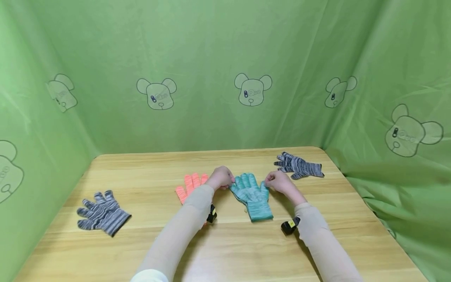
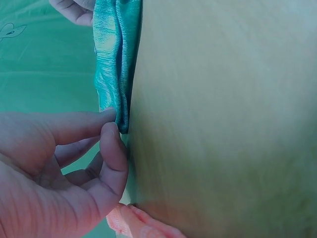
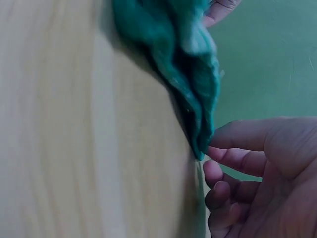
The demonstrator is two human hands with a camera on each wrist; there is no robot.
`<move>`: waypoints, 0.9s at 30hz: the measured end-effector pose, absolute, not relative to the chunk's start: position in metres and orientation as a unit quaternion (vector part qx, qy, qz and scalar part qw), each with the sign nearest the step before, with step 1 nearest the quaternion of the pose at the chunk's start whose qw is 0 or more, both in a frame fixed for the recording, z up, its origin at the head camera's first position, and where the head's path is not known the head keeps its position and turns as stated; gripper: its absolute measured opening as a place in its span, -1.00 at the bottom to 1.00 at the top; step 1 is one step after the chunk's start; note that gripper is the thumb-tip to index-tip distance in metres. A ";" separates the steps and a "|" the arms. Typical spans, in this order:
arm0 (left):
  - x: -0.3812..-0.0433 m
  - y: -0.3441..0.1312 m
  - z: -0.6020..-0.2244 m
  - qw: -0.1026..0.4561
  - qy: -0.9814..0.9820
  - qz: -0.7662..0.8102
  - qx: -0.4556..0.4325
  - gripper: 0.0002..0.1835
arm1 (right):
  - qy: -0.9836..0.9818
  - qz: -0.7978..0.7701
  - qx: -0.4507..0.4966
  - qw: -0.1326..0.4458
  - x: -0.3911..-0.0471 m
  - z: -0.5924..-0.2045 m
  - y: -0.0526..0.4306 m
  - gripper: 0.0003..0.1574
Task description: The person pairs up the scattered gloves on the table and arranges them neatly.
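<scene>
A teal knit glove (image 1: pixel 254 197) lies flat near the middle of the table, fingers pointing away and cuff toward me. In the left wrist view the teal glove (image 2: pixel 110 54) shows two layers lying together. My left hand (image 1: pixel 221 178) pinches the tip of its leftmost finger between thumb and forefinger. On the other side, my right hand (image 1: pixel 280 181) pinches the tip of the outermost right finger; the right wrist view shows thumb and forefinger at that tip. Just left of my left hand lies an orange glove (image 1: pixel 192 183), partly hidden under the left forearm.
A grey-striped glove (image 1: pixel 103 213) lies at the left of the wooden table (image 1: pixel 148 172). Another dark striped glove (image 1: pixel 299 165) lies at the back right, beyond my right hand. Green curtains (image 1: pixel 204 47) with bear-head prints hang behind and along both sides.
</scene>
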State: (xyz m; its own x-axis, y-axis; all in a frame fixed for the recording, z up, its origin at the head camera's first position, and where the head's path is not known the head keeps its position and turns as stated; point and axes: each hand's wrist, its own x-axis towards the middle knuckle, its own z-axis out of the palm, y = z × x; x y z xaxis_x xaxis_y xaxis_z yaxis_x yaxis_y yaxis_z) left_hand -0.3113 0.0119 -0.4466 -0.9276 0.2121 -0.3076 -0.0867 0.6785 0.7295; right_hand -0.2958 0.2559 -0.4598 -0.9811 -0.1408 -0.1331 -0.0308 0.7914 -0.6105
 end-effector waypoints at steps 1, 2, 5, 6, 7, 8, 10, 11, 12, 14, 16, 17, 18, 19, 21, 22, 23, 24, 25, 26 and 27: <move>-0.311 0.012 -0.447 0.186 0.897 0.399 0.035 -0.89 | 0.944 -0.316 -0.046 0.088 -0.295 -0.459 0.257 -0.86; -0.311 0.012 -0.446 0.185 0.898 0.398 0.036 -0.89 | 0.944 -0.313 -0.045 0.091 -0.294 -0.458 0.257 -0.86; -0.312 0.011 -0.446 0.181 0.899 0.397 0.040 -0.88 | 0.944 -0.311 -0.044 0.104 -0.292 -0.455 0.260 -0.87; -0.311 0.011 -0.446 0.181 0.899 0.398 0.041 -0.88 | 0.943 -0.311 -0.045 0.109 -0.292 -0.454 0.260 -0.87; -0.311 0.011 -0.446 0.179 0.898 0.399 0.041 -0.88 | 0.942 -0.313 -0.044 0.112 -0.291 -0.453 0.260 -0.87; -0.311 0.011 -0.447 0.178 0.898 0.401 0.042 -0.88 | 0.941 -0.314 -0.044 0.115 -0.290 -0.453 0.261 -0.88; -0.310 0.011 -0.447 0.173 0.897 0.405 0.043 -0.88 | 0.941 -0.315 -0.041 0.119 -0.289 -0.452 0.261 -0.88; -0.309 0.011 -0.448 0.170 0.896 0.409 0.044 -0.88 | 0.941 -0.315 -0.042 0.120 -0.289 -0.452 0.261 -0.88; -0.309 0.011 -0.448 0.168 0.894 0.412 0.045 -0.88 | 0.940 -0.316 -0.042 0.121 -0.288 -0.451 0.261 -0.89; -0.307 0.011 -0.449 0.163 0.892 0.418 0.047 -0.88 | 0.939 -0.318 -0.043 0.123 -0.288 -0.452 0.261 -0.89; -0.305 0.010 -0.448 0.158 0.890 0.425 0.048 -0.89 | 0.938 -0.321 -0.041 0.123 -0.288 -0.452 0.262 -0.88; -0.304 0.010 -0.448 0.156 0.889 0.428 0.049 -0.89 | 0.937 -0.323 -0.038 0.123 -0.287 -0.452 0.262 -0.88; -0.303 0.009 -0.446 0.154 0.887 0.433 0.050 -0.89 | 0.937 -0.325 -0.037 0.122 -0.287 -0.452 0.263 -0.87; -0.301 0.008 -0.445 0.151 0.885 0.438 0.051 -0.89 | 0.936 -0.329 -0.035 0.120 -0.287 -0.452 0.263 -0.86; -0.299 0.006 -0.443 0.144 0.881 0.448 0.054 -0.87 | 0.935 -0.335 -0.032 0.115 -0.287 -0.451 0.265 -0.85; -0.298 0.005 -0.442 0.142 0.878 0.454 0.054 -0.86 | 0.934 -0.339 -0.032 0.112 -0.287 -0.450 0.266 -0.84; -0.297 0.004 -0.442 0.140 0.875 0.459 0.054 -0.85 | 0.933 -0.341 -0.033 0.109 -0.287 -0.449 0.267 -0.84; -0.297 0.003 -0.441 0.139 0.873 0.465 0.055 -0.85 | 0.933 -0.344 -0.036 0.105 -0.287 -0.448 0.268 -0.84; -0.297 0.003 -0.441 0.137 0.871 0.468 0.055 -0.85 | 0.932 -0.347 -0.035 0.102 -0.287 -0.447 0.269 -0.84; -0.296 0.003 -0.441 0.136 0.869 0.472 0.056 -0.85 | 0.931 -0.348 -0.036 0.099 -0.287 -0.446 0.270 -0.84; -0.296 0.003 -0.440 0.135 0.868 0.475 0.056 -0.86 | 0.931 -0.351 -0.038 0.096 -0.287 -0.445 0.272 -0.85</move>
